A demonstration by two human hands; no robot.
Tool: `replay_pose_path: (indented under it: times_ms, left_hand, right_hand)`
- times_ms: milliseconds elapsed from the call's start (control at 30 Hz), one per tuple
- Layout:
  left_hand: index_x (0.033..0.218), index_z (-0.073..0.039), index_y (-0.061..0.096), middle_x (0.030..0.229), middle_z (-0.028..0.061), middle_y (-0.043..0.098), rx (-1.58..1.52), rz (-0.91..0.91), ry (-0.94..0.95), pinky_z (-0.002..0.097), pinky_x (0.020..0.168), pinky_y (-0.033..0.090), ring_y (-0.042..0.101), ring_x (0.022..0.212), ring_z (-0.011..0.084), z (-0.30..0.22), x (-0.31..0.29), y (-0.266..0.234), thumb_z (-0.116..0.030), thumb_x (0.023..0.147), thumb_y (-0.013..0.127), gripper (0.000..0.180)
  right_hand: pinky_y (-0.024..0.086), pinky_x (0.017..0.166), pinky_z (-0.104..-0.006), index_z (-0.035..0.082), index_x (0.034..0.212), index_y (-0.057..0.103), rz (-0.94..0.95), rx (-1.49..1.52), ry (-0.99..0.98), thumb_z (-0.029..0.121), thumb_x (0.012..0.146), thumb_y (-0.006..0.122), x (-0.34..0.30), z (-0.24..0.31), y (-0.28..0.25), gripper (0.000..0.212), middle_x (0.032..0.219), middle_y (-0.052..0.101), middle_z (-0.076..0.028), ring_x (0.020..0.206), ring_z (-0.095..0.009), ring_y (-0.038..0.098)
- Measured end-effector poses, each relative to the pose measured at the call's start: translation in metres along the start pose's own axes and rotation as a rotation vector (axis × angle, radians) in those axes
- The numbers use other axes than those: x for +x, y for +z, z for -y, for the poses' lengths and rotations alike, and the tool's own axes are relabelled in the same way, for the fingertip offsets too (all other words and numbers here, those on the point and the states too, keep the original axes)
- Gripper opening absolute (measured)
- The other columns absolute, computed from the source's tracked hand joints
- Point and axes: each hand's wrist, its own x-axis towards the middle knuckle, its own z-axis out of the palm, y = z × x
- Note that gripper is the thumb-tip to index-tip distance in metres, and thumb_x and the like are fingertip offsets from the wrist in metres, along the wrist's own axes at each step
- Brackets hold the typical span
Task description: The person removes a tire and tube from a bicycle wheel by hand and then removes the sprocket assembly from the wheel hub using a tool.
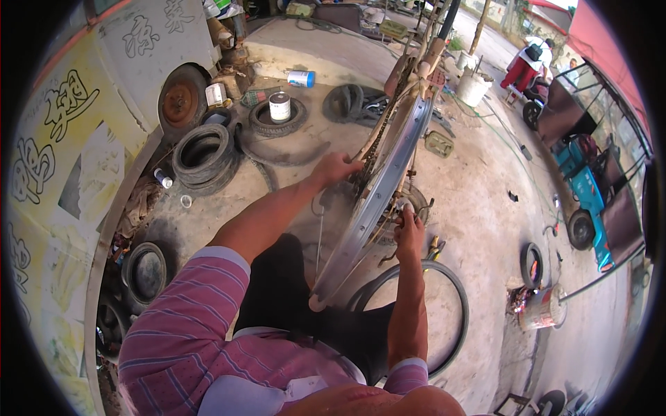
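Between my knees stands a bare bicycle wheel rim (380, 196), silvery and without a tyre, mounted in a worn bicycle frame (429, 61). A greasy chain (386, 132) runs along its left side. My left hand (338, 169) is closed at that side, beside the chain and sprocket; its fingertips are hidden, so what it grips does not show. On the right side, my right hand (408, 231) is closed near the axle, fingers pressed round a small part too small to name. A black tyre (463, 305) lies on the ground by my right forearm.
Stacked tyres (202, 154) and a rusty wheel (182, 102) stand left by a painted panel (83, 132). A white can (279, 107) sits on a tyre. Right are a bucket (542, 309) and a blue three-wheeled vehicle (588, 187). A person (531, 62) is at the far right.
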Motion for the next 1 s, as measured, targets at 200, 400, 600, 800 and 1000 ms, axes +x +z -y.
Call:
replay_pose_path:
  times_ms: [200, 400, 600, 800, 1000]
  left_hand:
    - [0.086, 0.004, 0.071, 0.074, 0.0173, 0.070, 0.001, -0.003, -0.001, 0.0371, 0.068, 0.052, 0.070, 0.072, 0.0250, -0.007, 0.001, 0.000, -0.057, 0.079, 0.075, 0.061]
    - [0.085, 0.004, 0.071, 0.073, 0.0175, 0.070, -0.017, -0.012, 0.001, 0.0375, 0.067, 0.051, 0.070, 0.071, 0.0248, -0.014, -0.003, 0.000, -0.056, 0.079, 0.075, 0.060]
    - [0.085, 0.004, 0.071, 0.073, 0.0176, 0.070, 0.008, -0.001, 0.019, 0.0383, 0.068, 0.051, 0.070, 0.071, 0.0268, -0.003, 0.002, 0.000, -0.058, 0.080, 0.073, 0.062]
    - [0.084, 0.004, 0.071, 0.072, 0.0169, 0.070, -0.002, 0.010, 0.003, 0.0377, 0.067, 0.051, 0.070, 0.071, 0.0253, -0.009, -0.001, -0.002, -0.057, 0.080, 0.073, 0.062]
    - [0.082, 0.004, 0.070, 0.070, 0.0150, 0.070, -0.036, -0.011, 0.008, 0.0361, 0.065, 0.051, 0.070, 0.068, 0.0224, -0.011, -0.003, 0.001, -0.056, 0.080, 0.074, 0.060]
  right_hand:
    - [0.029, 0.043, -0.0213, 0.012, 0.090, 0.058, 0.047, -0.079, -0.144, 0.032, 0.100, 0.064, 0.013, -0.011, -0.007, 0.023, 0.071, 0.051, 0.004, 0.052, -0.004, 0.040]
    - [0.028, 0.045, -0.0209, 0.011, 0.096, 0.059, 0.085, 0.099, -0.266, 0.022, 0.100, 0.065, -0.004, -0.012, -0.001, 0.013, 0.072, 0.049, 0.005, 0.055, -0.003, 0.038]
    - [0.027, 0.042, -0.0219, 0.011, 0.097, 0.060, 0.046, 0.093, -0.089, 0.026, 0.099, 0.065, 0.002, -0.005, -0.001, 0.016, 0.071, 0.049, 0.005, 0.051, -0.004, 0.037]
    - [0.027, 0.042, -0.0213, 0.010, 0.097, 0.061, 0.020, -0.030, -0.103, 0.026, 0.100, 0.063, 0.007, -0.009, -0.004, 0.017, 0.070, 0.049, 0.005, 0.049, -0.004, 0.038]
    - [0.027, 0.042, -0.0210, 0.011, 0.096, 0.061, 0.122, 0.082, -0.229, 0.026, 0.100, 0.063, -0.001, -0.010, -0.007, 0.015, 0.069, 0.049, 0.005, 0.051, -0.003, 0.039]
